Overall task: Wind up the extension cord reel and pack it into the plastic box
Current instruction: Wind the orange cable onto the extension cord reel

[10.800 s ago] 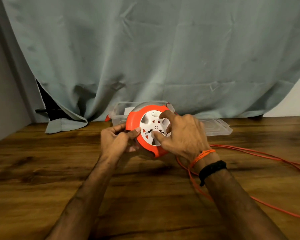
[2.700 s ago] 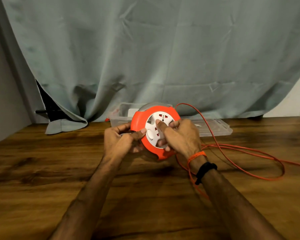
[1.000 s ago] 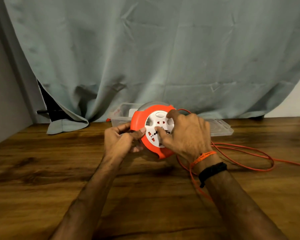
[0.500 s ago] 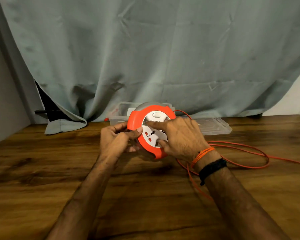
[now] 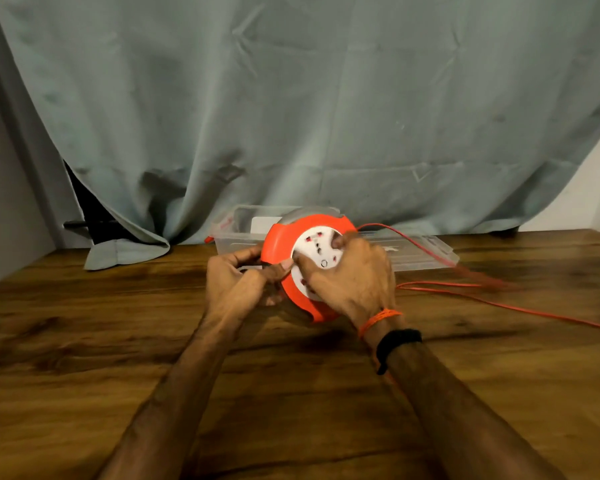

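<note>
Two hands, left hand (image 5: 238, 284), right hand (image 5: 355, 284), reel (image 5: 281, 251) between

Right hand (image 5: 352, 282) covers lower right of cord reel (image 5: 284, 244) socket face; socket markings too small to read. Orange cord (image 5: 499, 303) motion-blurred near lid (image 5: 426, 252), runs off right frame edge; plug unseen. Clear plastic box (image 5: 243, 225) partly hidden behind reel. Both forearms cut by bottom edge.

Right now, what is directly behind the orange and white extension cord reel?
Behind the orange and white extension cord reel sits a clear plastic box against a grey-green curtain. The reel and both hands cover most of the box, so its contents cannot be seen.
</note>
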A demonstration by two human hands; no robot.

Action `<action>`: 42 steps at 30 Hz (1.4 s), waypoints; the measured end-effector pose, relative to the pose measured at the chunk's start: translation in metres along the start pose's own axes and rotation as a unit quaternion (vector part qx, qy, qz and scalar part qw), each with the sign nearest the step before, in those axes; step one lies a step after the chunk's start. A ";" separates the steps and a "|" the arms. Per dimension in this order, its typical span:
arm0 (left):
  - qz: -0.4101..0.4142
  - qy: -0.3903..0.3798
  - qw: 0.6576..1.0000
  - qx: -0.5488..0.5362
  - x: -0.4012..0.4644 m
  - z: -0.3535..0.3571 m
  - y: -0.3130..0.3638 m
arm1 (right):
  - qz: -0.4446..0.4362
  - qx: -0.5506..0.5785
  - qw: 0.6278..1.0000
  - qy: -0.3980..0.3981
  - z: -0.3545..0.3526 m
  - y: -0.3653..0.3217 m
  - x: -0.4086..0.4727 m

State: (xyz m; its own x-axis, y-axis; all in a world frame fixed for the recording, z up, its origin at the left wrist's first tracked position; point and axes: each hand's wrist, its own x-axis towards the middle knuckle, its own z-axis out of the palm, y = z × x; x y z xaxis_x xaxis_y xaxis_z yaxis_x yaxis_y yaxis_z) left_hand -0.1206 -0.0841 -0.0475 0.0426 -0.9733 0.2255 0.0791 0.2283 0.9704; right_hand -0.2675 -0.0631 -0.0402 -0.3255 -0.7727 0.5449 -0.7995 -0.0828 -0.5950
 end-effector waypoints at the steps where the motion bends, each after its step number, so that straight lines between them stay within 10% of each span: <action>1: -0.002 -0.001 1.000 0.002 0.000 0.001 0.000 | 0.040 0.047 0.998 -0.004 0.002 -0.001 0.000; 7: 0.001 0.002 1.000 0.014 -0.001 0.003 -0.001 | 0.091 0.187 0.977 -0.054 0.009 0.007 0.004; 16: -0.025 0.032 0.999 -0.032 0.005 -0.006 -0.001 | -0.054 -0.045 0.997 0.016 -0.021 -0.003 0.009; 24: -0.028 0.029 0.998 -0.047 0.006 -0.007 -0.002 | -0.248 -0.230 0.938 -0.081 -0.031 -0.003 0.007; 42: -0.006 0.007 1.000 0.004 0.002 -0.004 0.002 | -0.213 -0.196 0.956 -0.048 -0.023 -0.001 0.004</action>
State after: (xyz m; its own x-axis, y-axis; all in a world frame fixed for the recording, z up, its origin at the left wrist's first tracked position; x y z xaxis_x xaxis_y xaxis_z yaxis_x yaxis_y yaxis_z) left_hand -0.1165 -0.0854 -0.0453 0.0560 -0.9755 0.2129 0.0721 0.2166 0.9736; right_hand -0.2793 -0.0522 -0.0237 0.1043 -0.7772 0.6206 -0.9831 -0.1749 -0.0538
